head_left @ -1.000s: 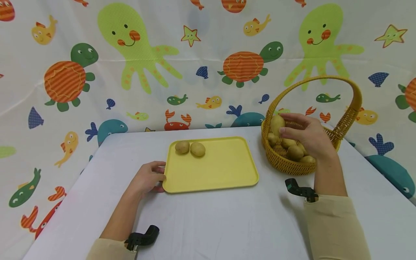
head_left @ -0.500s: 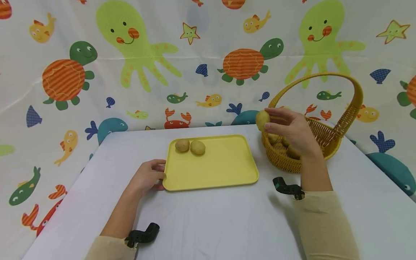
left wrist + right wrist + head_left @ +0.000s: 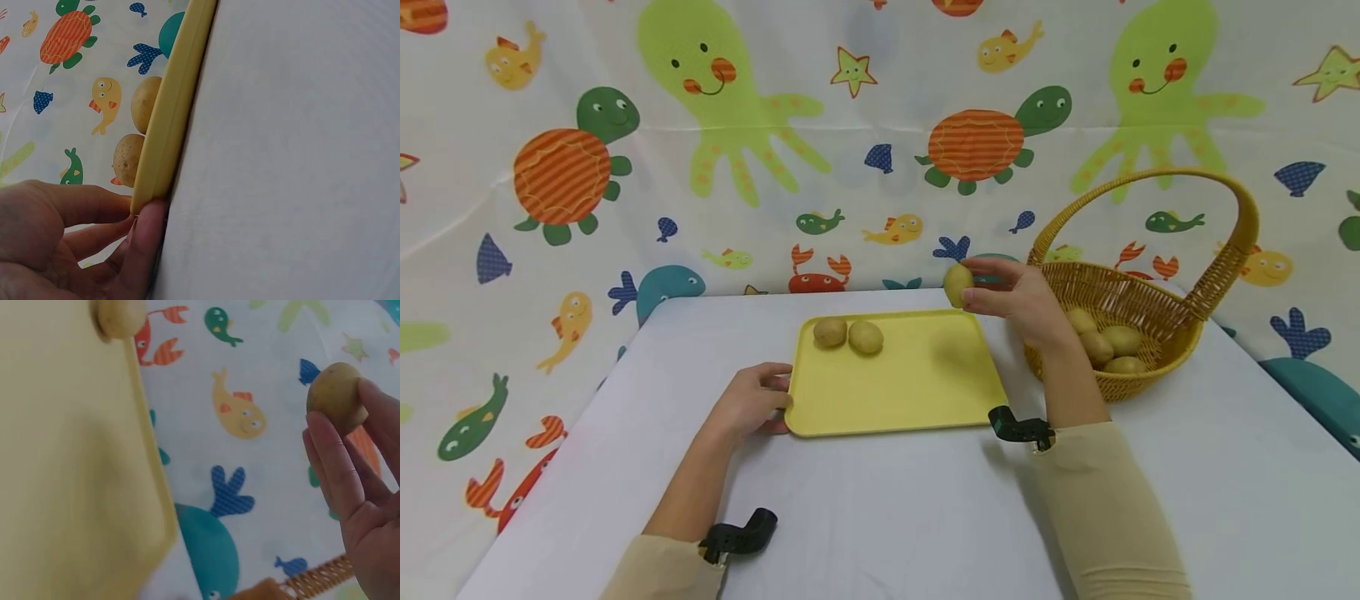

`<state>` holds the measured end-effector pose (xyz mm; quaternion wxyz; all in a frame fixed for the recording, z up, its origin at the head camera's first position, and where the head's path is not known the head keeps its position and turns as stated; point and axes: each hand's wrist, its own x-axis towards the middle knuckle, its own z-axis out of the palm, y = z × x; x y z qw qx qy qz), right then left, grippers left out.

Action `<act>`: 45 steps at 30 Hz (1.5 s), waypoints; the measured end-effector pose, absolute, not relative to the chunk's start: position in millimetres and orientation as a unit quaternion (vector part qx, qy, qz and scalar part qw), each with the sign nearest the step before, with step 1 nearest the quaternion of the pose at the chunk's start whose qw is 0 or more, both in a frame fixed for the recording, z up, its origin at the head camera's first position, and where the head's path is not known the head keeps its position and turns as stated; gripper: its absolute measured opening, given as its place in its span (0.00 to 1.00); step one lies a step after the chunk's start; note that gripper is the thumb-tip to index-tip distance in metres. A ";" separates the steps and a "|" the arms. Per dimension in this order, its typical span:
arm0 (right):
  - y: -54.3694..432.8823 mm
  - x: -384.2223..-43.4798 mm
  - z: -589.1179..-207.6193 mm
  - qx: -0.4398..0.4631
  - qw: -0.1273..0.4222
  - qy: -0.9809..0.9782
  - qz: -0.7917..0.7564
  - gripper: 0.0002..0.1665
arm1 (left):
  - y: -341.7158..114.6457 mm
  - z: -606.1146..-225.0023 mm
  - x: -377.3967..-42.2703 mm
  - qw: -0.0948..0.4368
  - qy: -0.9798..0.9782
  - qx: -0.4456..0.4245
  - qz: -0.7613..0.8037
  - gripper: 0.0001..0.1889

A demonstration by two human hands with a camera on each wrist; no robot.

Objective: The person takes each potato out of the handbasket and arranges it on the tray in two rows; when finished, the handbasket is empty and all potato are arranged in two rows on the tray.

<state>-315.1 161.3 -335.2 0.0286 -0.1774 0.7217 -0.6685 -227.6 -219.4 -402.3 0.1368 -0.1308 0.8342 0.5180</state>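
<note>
My right hand (image 3: 1022, 300) pinches a potato (image 3: 958, 285) between thumb and fingertips, held above the far right corner of the yellow tray (image 3: 895, 392). In the right wrist view the same potato (image 3: 337, 399) sits at the fingertips. My left hand (image 3: 752, 402) grips the tray's left edge; the left wrist view has the thumb and a finger (image 3: 147, 240) on either side of the tray's corner (image 3: 153, 181). Two potatoes lie side by side in the tray's far left part, a browner one (image 3: 830, 332) and a paler one (image 3: 866, 337).
A wicker basket (image 3: 1120, 287) with a tall arched handle (image 3: 1245, 212) stands right of the tray, holding several potatoes (image 3: 1096, 347). A white cloth (image 3: 880, 508) covers the table. Behind hangs a curtain (image 3: 880, 183) printed with sea animals.
My right hand has lifted the potato out of the basket and carried it left, over the tray's far right corner. The left hand stays at the tray's edge. The head view has shifted slightly.
</note>
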 end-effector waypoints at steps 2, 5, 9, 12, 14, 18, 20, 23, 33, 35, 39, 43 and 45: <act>154.2 -316.9 -340.9 -0.173 0.043 0.716 -0.675 0.31 | -218.4 -402.4 -227.9 0.136 0.835 -0.132 0.517 0.31; 143.4 -320.1 -349.8 -0.163 0.063 0.711 -0.681 0.32 | -217.9 -402.9 -227.4 0.137 0.836 -0.134 0.515 0.31; 129.2 -326.0 -359.6 -0.148 0.078 0.725 -0.668 0.31 | -218.5 -403.0 -225.6 0.137 0.836 -0.134 0.514 0.31; 118.7 -331.5 -366.7 -0.134 0.090 0.739 -0.653 0.31 | -219.5 -403.1 -224.5 0.136 0.836 -0.134 0.514 0.31; 112.4 -335.3 -372.1 -0.124 0.099 0.746 -0.647 0.30 | -220.1 -403.8 -224.3 0.136 0.836 -0.133 0.514 0.31; 102.4 -339.8 -382.6 -0.113 0.119 0.762 -0.626 0.30 | -220.6 -406.0 -224.5 0.136 0.835 -0.132 0.517 0.31; 98.8 -340.5 -387.0 -0.106 0.127 0.774 -0.611 0.30 | -220.3 -406.8 -224.7 0.136 0.835 -0.131 0.517 0.31; 95.6 -340.2 -392.1 -0.098 0.133 0.795 -0.584 0.29 | -219.0 -407.3 -225.0 0.136 0.837 -0.130 0.515 0.31; 86.8 -343.7 -397.9 -0.092 0.115 0.844 -0.517 0.27 | -216.2 -405.0 -226.6 0.130 0.840 -0.129 0.511 0.31; 84.5 -343.7 -397.2 -0.092 0.116 0.846 -0.512 0.27 | -216.3 -404.7 -226.6 0.129 0.840 -0.129 0.511 0.31; 80.6 -342.9 -395.2 -0.110 0.104 0.864 -0.479 0.27 | -217.3 -404.4 -226.3 0.127 0.839 -0.129 0.512 0.30; 78.9 -341.8 -394.1 -0.124 0.094 0.877 -0.454 0.27 | -218.1 -404.4 -226.3 0.126 0.839 -0.126 0.515 0.30; 78.7 -341.2 -393.3 -0.129 0.093 0.880 -0.448 0.28 | -218.2 -404.3 -226.4 0.126 0.838 -0.126 0.515 0.30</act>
